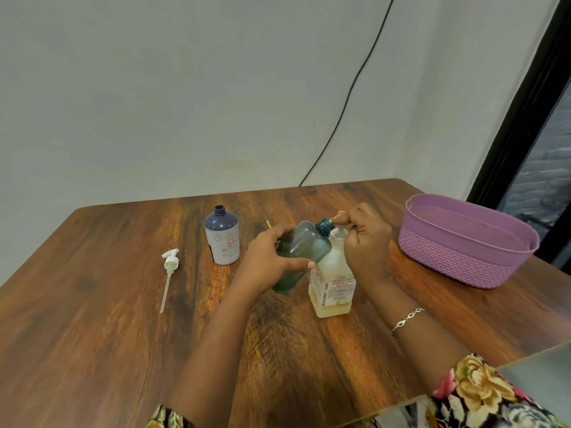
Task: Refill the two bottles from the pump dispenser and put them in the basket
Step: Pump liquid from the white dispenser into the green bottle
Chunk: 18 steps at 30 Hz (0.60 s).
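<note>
Gripping the green bottle point(301, 254) tilted in your left hand point(272, 257), you hold its open neck at the nozzle of the pump dispenser point(332, 285), whose head your right hand point(364, 239) clasps with curled fingers (blue bottle point(222, 239) upright and uncapped further left, basket point(448, 257) well to the right)

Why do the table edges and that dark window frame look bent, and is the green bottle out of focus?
Head view: the wide-angle lens bows the table edges and leans the window frame; the green bottle in the left hand looks slightly smeared, probably from motion, while the pump dispenser label below the right hand reads sharp; the light is soft and the shadows faint.
</note>
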Motion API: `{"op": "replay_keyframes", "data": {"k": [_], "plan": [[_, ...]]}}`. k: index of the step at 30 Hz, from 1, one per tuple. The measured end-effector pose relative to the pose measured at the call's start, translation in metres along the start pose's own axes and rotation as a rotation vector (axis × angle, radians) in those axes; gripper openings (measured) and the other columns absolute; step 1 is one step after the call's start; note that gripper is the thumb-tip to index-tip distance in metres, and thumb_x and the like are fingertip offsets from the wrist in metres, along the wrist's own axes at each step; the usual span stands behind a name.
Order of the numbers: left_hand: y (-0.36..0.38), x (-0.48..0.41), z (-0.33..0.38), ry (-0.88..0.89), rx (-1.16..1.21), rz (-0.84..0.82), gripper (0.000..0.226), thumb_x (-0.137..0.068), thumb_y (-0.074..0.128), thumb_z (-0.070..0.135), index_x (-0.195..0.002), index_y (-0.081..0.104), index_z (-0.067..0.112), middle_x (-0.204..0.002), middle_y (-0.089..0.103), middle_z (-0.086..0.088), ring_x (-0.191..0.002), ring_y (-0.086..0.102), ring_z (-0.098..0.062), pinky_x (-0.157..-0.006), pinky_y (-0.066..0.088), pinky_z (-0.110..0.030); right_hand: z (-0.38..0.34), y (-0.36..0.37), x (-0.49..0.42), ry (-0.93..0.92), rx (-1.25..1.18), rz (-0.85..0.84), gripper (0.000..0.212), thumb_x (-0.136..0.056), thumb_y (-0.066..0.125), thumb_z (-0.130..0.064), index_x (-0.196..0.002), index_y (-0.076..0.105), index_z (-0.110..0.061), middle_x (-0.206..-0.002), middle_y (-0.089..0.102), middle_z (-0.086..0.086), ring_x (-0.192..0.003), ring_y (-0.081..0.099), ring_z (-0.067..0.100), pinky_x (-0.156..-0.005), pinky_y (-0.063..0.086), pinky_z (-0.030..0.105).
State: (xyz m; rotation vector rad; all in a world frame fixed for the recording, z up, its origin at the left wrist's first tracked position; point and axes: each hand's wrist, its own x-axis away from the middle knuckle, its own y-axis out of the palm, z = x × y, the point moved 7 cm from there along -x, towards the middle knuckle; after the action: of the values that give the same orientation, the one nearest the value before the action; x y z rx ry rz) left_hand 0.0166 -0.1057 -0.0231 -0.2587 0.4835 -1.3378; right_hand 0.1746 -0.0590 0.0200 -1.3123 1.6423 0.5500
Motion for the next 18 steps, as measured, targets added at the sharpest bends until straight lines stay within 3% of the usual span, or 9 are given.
{"op": "replay_keyframes", "data": {"k": [5,9,14,18], "plan": [[-0.004,0.0,0.005,0.014,-0.009,0.002,0.07,-0.069,0.079,0.022,-0.132,0.047,0.019,-0.122,0.051,0.004,-0.108,0.049,-0.015,-0.09,0.044,-0.03,0.003,-0.004,-0.018,0.088,-0.002,-0.033,0.027,-0.068,0.042,0.004,-0.063,0.067,-0.004,-0.064,0.062,0.008,-0.064,0.06,0.025,-0.058,0.044,0.021],[-0.002,0.0,0.001,0.009,-0.001,0.005,0.072,-0.068,0.08,0.021,-0.132,0.047,0.019,-0.124,0.052,0.002,-0.108,0.049,-0.014,-0.091,0.042,-0.029,-0.001,0.002,-0.001,-0.005,0.039,0.013,0.023,-0.072,0.044,0.005,-0.06,0.063,-0.001,-0.061,0.057,0.007,-0.058,0.058,0.024,-0.05,0.049,0.036],[0.001,0.0,0.001,0.011,0.009,-0.001,0.07,-0.068,0.08,0.02,-0.13,0.048,0.018,-0.121,0.053,0.002,-0.108,0.05,-0.015,-0.089,0.042,-0.029,0.004,0.003,-0.001,0.013,0.026,0.008,0.024,-0.069,0.048,0.015,-0.059,0.061,-0.001,-0.06,0.055,0.005,-0.057,0.056,0.023,-0.05,0.047,0.035],[-0.001,0.001,0.005,0.022,0.01,0.003,0.07,-0.068,0.079,0.02,-0.13,0.048,0.019,-0.119,0.052,0.004,-0.105,0.049,-0.013,-0.086,0.041,-0.026,-0.001,-0.001,-0.01,0.081,-0.024,-0.021,0.029,-0.074,0.04,-0.009,-0.064,0.065,-0.001,-0.066,0.06,0.008,-0.064,0.059,0.024,-0.058,0.048,0.032]]}}
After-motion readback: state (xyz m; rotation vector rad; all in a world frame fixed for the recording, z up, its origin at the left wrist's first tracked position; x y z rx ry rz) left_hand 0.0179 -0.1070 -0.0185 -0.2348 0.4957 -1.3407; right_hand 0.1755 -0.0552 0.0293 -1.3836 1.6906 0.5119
